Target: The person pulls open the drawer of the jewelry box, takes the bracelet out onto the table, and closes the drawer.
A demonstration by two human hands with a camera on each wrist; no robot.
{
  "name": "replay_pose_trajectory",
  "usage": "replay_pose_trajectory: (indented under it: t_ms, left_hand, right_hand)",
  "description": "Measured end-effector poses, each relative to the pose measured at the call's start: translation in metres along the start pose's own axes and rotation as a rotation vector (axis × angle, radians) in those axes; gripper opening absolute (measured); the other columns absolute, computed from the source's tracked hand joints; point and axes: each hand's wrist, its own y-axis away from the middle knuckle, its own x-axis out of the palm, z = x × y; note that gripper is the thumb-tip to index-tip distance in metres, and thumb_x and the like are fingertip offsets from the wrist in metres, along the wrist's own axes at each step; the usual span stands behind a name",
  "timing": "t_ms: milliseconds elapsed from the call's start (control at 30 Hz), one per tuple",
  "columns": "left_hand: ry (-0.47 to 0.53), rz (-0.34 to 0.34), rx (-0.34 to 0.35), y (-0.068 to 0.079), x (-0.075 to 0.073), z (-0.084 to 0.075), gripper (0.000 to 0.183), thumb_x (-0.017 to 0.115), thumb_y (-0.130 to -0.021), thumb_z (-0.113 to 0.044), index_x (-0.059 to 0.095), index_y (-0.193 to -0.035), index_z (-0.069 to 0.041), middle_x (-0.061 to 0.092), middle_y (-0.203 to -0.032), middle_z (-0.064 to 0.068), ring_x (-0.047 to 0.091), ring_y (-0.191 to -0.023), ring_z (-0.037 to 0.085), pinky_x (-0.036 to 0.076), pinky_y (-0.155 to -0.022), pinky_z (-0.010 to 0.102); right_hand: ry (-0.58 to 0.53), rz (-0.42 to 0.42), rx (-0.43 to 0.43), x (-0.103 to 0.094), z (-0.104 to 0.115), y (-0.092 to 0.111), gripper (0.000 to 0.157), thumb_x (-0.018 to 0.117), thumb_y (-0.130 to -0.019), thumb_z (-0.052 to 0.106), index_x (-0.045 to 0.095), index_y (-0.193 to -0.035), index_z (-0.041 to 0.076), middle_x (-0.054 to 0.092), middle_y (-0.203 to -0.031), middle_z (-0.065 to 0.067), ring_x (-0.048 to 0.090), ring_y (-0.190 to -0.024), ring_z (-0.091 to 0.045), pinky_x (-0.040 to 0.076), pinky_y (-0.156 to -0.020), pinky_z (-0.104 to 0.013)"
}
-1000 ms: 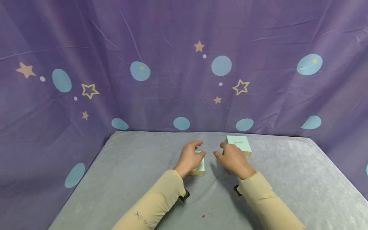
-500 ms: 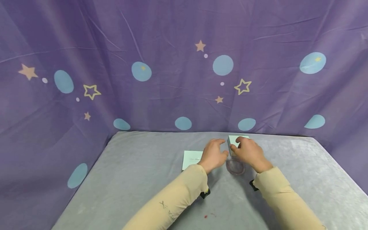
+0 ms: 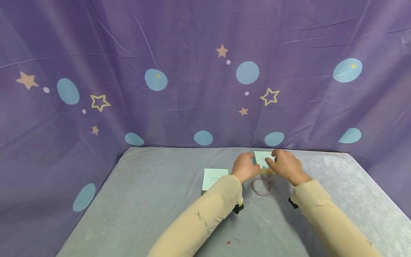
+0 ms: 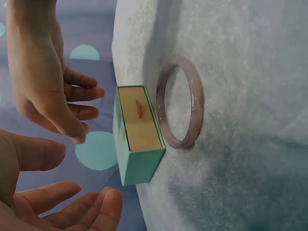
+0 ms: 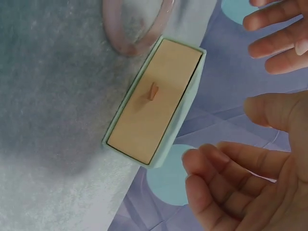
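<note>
A mint-green drawer box [image 3: 260, 160] with a tan drawer front [image 4: 140, 118] and a small ribbon pull tab [image 5: 153, 91] sits at the back right of the table. The drawer is closed. A translucent pinkish bangle [image 4: 196, 103] lies flat in front of it. My left hand [image 3: 245, 167] hovers by the box's left side, fingers loosely bent and holding nothing. On the other side, my right hand [image 3: 285, 166] hovers above the box's right part and hides some of its lid. Both wrist views show the fingers apart from the box.
A second mint-green box [image 3: 214, 177] stands to the left, partly behind my left sleeve. Grey cloth covers the table [image 3: 154, 200]. A purple curtain [image 3: 179, 107] with stars and dots hangs behind and at the sides.
Both hands have moved right, away from the left box and to the right-hand box. The left box's lid and the bangle, hidden at first, have come into sight.
</note>
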Motion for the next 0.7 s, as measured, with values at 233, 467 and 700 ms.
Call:
replay_pose_trajectory:
  t_ms: [233, 467, 700]
  left_hand:
    - [0.015, 0.010, -0.053, -0.014, 0.009, 0.002, 0.044, 0.064, -0.086, -0.016, 0.060, -0.129, -0.006, 0.060, -0.128, 0.007, 0.053, -0.119, 0.024, 0.048, -0.096, 0.032]
    - [-0.002, 0.034, -0.105, -0.027, 0.016, 0.003, 0.024, 0.066, -0.084, -0.016, 0.068, -0.105, -0.004, 0.068, -0.100, 0.008, 0.062, -0.089, 0.022, 0.052, -0.072, 0.030]
    - [-0.016, 0.018, -0.127, -0.029, 0.030, -0.002, 0.043, 0.060, -0.087, -0.016, 0.059, -0.129, -0.007, 0.060, -0.127, 0.006, 0.056, -0.117, 0.023, 0.047, -0.096, 0.029]
  right_hand:
    - [0.014, 0.013, 0.018, 0.005, -0.005, -0.007, 0.046, 0.056, -0.093, 0.034, 0.059, -0.119, -0.003, 0.061, -0.112, -0.023, 0.060, -0.096, -0.040, 0.050, -0.068, -0.055]
    - [0.017, 0.019, 0.050, 0.009, -0.009, -0.009, 0.051, 0.055, -0.092, 0.035, 0.055, -0.124, -0.005, 0.055, -0.121, -0.027, 0.055, -0.105, -0.044, 0.048, -0.075, -0.060]
    - [0.019, 0.007, 0.061, 0.012, -0.013, -0.009, 0.053, 0.055, -0.091, 0.036, 0.054, -0.124, -0.006, 0.054, -0.122, -0.028, 0.054, -0.107, -0.046, 0.047, -0.077, -0.062]
